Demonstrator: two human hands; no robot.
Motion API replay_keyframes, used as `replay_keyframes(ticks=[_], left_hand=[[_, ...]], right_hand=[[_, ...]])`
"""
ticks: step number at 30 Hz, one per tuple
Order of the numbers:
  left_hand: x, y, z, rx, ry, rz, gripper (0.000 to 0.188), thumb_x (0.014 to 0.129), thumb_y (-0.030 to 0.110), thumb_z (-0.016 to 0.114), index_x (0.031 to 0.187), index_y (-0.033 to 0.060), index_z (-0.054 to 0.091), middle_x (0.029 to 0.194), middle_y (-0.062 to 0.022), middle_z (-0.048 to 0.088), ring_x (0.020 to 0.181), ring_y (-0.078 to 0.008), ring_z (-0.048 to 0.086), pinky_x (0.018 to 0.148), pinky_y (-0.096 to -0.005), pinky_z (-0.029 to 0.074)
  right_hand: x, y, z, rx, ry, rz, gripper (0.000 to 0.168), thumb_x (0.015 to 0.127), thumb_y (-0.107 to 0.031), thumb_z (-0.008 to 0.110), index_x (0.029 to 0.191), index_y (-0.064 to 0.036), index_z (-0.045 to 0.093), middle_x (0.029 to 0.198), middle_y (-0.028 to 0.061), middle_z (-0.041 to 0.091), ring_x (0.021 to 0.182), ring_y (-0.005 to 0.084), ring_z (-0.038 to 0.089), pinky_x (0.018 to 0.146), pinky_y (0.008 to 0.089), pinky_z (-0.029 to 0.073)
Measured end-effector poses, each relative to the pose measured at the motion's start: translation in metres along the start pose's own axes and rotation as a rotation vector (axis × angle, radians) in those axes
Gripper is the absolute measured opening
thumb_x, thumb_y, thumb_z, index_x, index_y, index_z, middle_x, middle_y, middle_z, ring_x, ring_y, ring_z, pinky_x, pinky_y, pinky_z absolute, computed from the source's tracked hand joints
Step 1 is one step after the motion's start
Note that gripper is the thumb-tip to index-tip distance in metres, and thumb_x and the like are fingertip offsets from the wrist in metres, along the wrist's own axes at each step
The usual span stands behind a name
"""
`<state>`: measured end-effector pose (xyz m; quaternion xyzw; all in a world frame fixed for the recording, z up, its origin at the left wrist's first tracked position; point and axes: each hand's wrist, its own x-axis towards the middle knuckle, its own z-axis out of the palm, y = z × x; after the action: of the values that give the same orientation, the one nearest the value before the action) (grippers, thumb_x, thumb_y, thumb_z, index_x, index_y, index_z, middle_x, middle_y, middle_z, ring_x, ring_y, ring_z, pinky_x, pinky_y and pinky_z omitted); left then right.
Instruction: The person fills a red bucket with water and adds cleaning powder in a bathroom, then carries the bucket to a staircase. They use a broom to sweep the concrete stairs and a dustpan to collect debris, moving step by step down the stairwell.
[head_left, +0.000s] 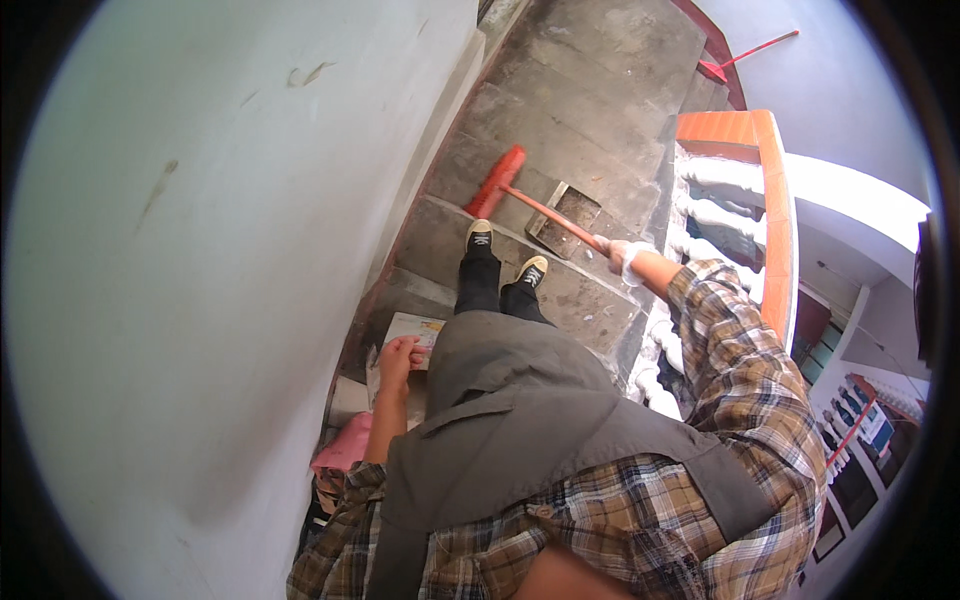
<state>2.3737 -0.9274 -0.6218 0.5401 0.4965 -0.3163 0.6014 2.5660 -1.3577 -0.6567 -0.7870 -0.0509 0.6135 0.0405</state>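
Note:
My right hand (622, 259), in a thin clear plastic glove, grips the orange-red handle (551, 214) of a push broom. The broom's red bristle head (496, 182) rests on the grey concrete steps (555, 120), just beyond my left shoe (479, 236). Beside the handle lies a shallow, dark-bottomed rectangular tray or recess (558, 195) with bits of debris in it; which one it is, I cannot tell. My bare left hand (399, 360) hangs near my hip with loosely bent fingers and nothing visible in it. Behind it is a white printed box or board (409, 327).
A white wall (225, 225) runs along the left. To the right stands a balustrade with white balusters (724, 174) and an orange tiled rail (776, 217). A red long-handled tool (712, 71) leans at the upper right. A pink bag or cloth (345, 442) lies behind my left arm.

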Motion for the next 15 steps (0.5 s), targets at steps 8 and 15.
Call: replay_keyframes(ticks=[8,15], left_hand=[[0.011,-0.011,0.015,-0.004,-0.059,-0.017,0.021,0.083,0.022,0.05,0.089,0.0026,0.056,0.072,-0.0056,0.06,0.052,-0.0074,0.049,0.047,-0.0199,0.04],[0.002,0.013,0.01,0.04,-0.03,0.008,0.021,0.084,0.021,0.05,0.09,0.0026,0.057,0.071,-0.0053,0.06,0.052,-0.0065,0.05,0.046,-0.0182,0.04]], right_hand=[[-0.047,-0.007,-0.036,0.261,0.069,0.146,0.035,0.083,-0.043,0.045,0.107,-0.017,0.05,0.076,0.0094,0.056,0.071,0.0183,0.053,0.058,0.0336,0.041],[0.062,0.031,0.033,0.475,0.084,0.055,0.042,0.083,-0.048,0.043,0.115,-0.021,0.048,0.094,0.0068,0.059,0.081,0.0206,0.054,0.072,0.0307,0.042]])
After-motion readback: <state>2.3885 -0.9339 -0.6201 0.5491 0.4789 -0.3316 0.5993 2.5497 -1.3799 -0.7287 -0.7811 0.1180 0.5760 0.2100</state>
